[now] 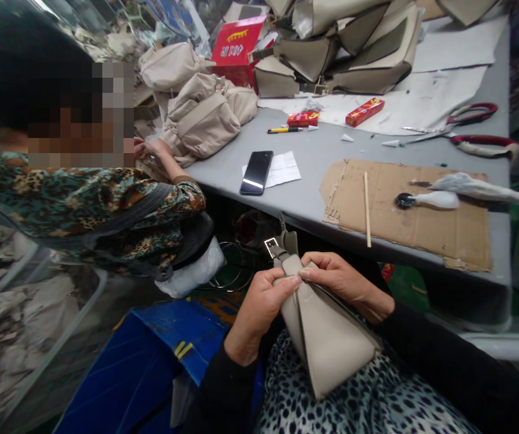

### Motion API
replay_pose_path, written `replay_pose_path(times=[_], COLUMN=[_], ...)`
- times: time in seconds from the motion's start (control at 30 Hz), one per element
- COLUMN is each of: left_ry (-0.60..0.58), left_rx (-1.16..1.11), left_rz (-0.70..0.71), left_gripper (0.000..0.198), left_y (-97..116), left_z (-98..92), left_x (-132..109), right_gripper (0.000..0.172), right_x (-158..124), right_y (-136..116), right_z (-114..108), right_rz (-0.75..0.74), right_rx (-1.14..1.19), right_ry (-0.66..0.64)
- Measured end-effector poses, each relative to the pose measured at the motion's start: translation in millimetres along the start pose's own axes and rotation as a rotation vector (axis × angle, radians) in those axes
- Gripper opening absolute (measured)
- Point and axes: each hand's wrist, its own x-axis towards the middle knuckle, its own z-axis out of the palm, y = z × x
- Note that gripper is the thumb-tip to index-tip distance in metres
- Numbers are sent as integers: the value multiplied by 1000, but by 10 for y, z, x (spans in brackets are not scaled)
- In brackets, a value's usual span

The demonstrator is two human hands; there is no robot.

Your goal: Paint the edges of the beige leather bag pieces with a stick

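A beige handbag point(331, 337) with dark edges rests on my lap, its narrow end pointing toward the table. My left hand point(263, 301) grips the bag's narrow end from the left, thumb pressed on top. From the other side my right hand point(338, 277) pinches the same spot, its thumb close to the left one. Just beyond my fingers a strap with a square metal buckle point(271, 245) sticks out from the bag. The fingers under the bag are partly hidden.
On the grey table point(304, 208) lie a phone point(257, 172), scissors point(462, 129), small red boxes point(364, 112) and cardboard point(404, 235) with a stick point(367, 208). Bags point(358, 54) are piled behind. A co-worker point(82, 199) sits at left; a blue bin point(150, 355) stands beside me.
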Motion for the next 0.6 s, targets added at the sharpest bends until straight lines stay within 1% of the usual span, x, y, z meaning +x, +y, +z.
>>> replay_pose_path(times=[0.2, 0.43, 0.6], left_ry=[-14, -7, -9], left_rx=[23, 49, 69], left_rz=[2, 2, 14], left_gripper=[35, 40, 49], left_y=[-9, 39, 50], left_z=[-16, -12, -28], left_x=[3, -32, -39], right_gripper=[38, 42, 44], right_x=[-8, -15, -28], right_y=[-2, -107, -142], right_z=[-12, -87, -97], right_rz=[-5, -28, -67], right_rx=[-32, -180, -251], right_ry=[-5, -107, -125])
